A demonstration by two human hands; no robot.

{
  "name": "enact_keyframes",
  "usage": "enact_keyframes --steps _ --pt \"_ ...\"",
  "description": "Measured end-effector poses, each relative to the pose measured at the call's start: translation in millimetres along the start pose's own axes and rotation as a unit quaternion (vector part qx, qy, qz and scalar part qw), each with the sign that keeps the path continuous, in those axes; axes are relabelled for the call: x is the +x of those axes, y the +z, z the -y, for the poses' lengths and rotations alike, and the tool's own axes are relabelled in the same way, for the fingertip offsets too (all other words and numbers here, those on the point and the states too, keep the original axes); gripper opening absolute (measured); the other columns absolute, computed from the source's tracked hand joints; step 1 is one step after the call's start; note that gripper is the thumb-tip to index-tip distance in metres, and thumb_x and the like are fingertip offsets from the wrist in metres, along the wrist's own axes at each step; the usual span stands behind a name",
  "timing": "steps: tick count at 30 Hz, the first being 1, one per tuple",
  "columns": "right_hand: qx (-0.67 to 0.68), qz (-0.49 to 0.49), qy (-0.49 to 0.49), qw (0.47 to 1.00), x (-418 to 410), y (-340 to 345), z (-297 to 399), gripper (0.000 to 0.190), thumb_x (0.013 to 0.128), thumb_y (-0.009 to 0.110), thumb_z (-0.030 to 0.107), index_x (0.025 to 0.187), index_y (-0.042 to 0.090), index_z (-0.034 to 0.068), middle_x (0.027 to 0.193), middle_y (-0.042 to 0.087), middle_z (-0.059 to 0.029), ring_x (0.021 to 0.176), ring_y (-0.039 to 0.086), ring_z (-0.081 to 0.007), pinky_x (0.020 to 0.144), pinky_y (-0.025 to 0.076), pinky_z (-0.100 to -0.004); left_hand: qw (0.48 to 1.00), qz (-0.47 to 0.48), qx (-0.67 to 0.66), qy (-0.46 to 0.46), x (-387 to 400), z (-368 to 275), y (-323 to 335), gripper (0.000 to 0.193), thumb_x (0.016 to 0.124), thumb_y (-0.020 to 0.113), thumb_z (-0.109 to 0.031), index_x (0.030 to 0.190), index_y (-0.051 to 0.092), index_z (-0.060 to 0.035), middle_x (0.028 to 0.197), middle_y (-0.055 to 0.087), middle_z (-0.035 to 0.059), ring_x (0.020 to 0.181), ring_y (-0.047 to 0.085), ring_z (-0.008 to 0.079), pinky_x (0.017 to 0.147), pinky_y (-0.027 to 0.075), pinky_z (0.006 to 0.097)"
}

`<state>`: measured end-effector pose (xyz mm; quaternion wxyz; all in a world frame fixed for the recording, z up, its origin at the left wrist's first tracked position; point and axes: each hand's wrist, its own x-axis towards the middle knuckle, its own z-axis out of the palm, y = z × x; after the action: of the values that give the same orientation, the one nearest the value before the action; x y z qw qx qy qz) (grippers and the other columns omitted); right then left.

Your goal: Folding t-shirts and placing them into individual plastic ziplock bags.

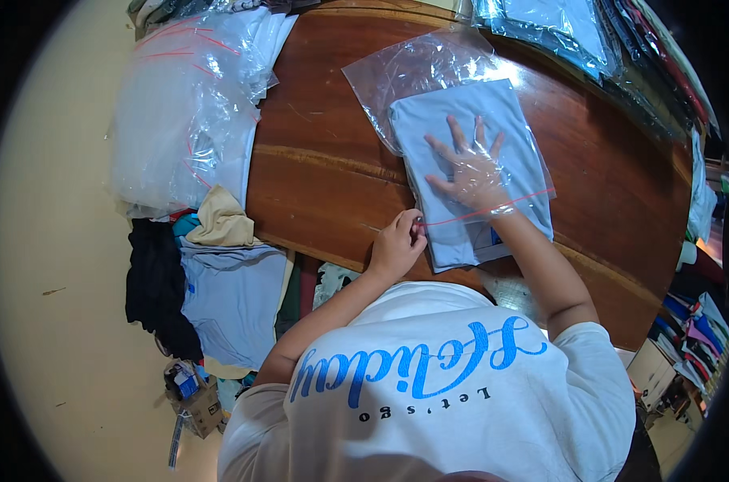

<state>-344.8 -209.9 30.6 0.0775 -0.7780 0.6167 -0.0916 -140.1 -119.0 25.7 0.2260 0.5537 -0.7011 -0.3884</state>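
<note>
A folded light blue garment (419, 126) lies on the brown wooden table (322, 199), partly inside a clear plastic bag (388, 78) with a red strip along its mouth. My right hand (470, 172) is inside the bag, palm down on the garment with its fingers spread. The bag's mouth crosses my right wrist. My left hand (402, 241) pinches the bag's edge at the left end of the red strip, beside the garment's left side. The garment's near end sticks out of the bag.
A stack of clear plastic bags (165, 120) with red strips lies at the left. Below it are a beige cloth (223, 220), a black garment (153, 283) and light blue garments (235, 301). Bagged garments (551, 36) are piled at the upper right. A cardboard box (202, 410) stands at the lower left.
</note>
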Motion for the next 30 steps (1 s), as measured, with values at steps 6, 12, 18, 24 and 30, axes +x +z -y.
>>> enact_keyframes --steps 6,12,18,24,30 --pt "0.004 0.008 -0.002 1.000 31 8 18 0.072 0.075 0.065 0.052 0.144 0.045 0.041 0.162 0.021 -0.0092 0.144 0.010 -0.0562 0.100 0.005 -0.0835 1.000 -0.014 -0.019 0.013 4 4 1 0.035 0.082 0.065 -0.007 0.115 0.053 -0.0067 0.095 0.063 0.0155 0.079 0.065 0.0317 0.070 0.053 0.0416" --pt "0.036 -0.074 -0.045 0.996 70 22 9 0.071 0.074 0.067 0.055 0.140 0.050 0.040 0.158 0.031 -0.0103 0.143 0.014 -0.0555 0.102 0.003 -0.0822 0.998 -0.036 -0.033 -0.028 11 1 2 0.032 0.084 0.063 -0.006 0.115 0.053 -0.0066 0.095 0.063 0.0169 0.080 0.065 0.0323 0.071 0.053 0.0414" --pt "-0.033 -0.008 -0.005 0.999 59 2 -4 0.072 0.082 0.057 0.067 0.147 0.041 0.039 0.160 0.027 -0.0046 0.146 0.017 -0.0470 0.102 0.018 -0.0800 0.998 -0.007 -0.051 -0.021 5 11 -7 0.032 0.085 0.063 -0.006 0.115 0.053 -0.0062 0.087 0.061 0.0143 0.071 0.060 0.0258 0.066 0.050 0.0364" --pt "-0.055 0.017 0.052 0.997 -17 -2 -25 0.074 0.082 0.056 0.067 0.143 0.049 0.026 0.154 0.031 -0.0185 0.145 0.012 -0.0521 0.102 0.011 -0.0814 0.999 -0.018 -0.027 -0.021 -16 18 -23 0.033 0.082 0.065 -0.004 0.113 0.056 -0.0081 0.079 0.059 0.0069 0.063 0.056 0.0146 0.062 0.049 0.0294" --pt "-0.087 -0.015 0.088 0.992 -3 -1 -17 0.075 0.082 0.052 0.070 0.148 0.040 0.037 0.160 0.027 -0.0082 0.145 0.016 -0.0472 0.103 0.011 -0.0790 0.999 -0.027 0.033 -0.014 -22 21 -29 0.030 0.083 0.066 -0.010 0.112 0.057 -0.0103 0.083 0.062 0.0088 0.065 0.060 0.0239 0.061 0.050 0.0362"
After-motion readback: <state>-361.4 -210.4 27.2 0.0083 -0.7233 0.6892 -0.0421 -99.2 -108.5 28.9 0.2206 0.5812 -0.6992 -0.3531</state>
